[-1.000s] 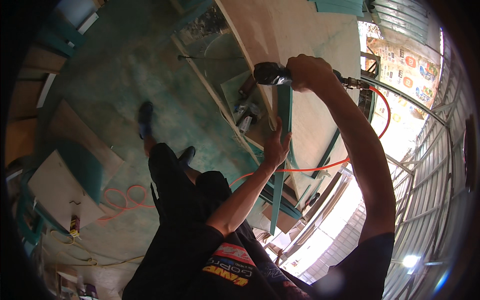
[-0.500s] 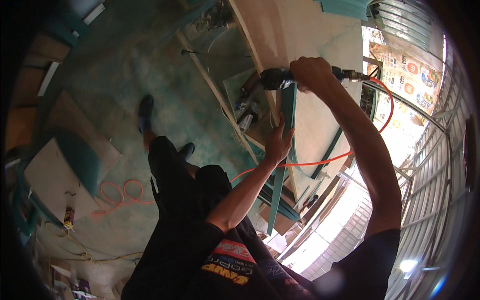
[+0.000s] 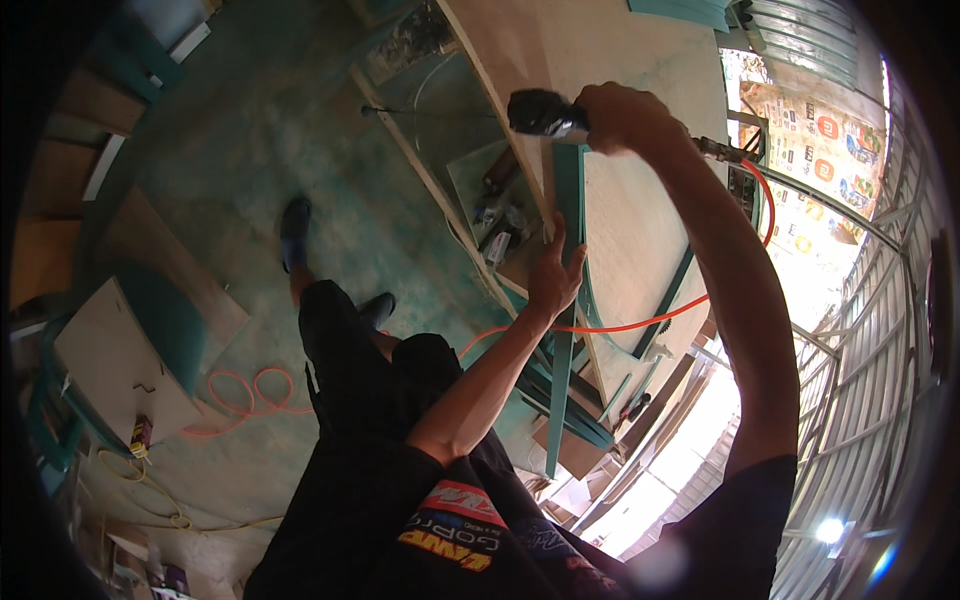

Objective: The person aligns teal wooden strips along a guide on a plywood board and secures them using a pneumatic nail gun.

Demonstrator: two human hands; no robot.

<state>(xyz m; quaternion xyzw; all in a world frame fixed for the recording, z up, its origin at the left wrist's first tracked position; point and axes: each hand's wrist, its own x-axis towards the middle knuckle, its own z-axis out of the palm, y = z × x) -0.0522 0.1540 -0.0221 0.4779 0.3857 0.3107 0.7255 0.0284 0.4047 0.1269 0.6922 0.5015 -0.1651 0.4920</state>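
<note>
Head view: I observe the right hand (image 3: pixel 625 120) closed around a dark handheld tool (image 3: pixel 545 112), its orange hose (image 3: pixel 768 200) joined at the rear. The tool is positioned at the far end of a teal strip (image 3: pixel 568 190), beside the pale tabletop (image 3: pixel 650 210). The left hand (image 3: pixel 553 280) lies against the strip, thumb apart; I cannot tell whether it grips.

A pale wooden worktop (image 3: pixel 632 215) carries a long green strip (image 3: pixel 569 185).
</note>
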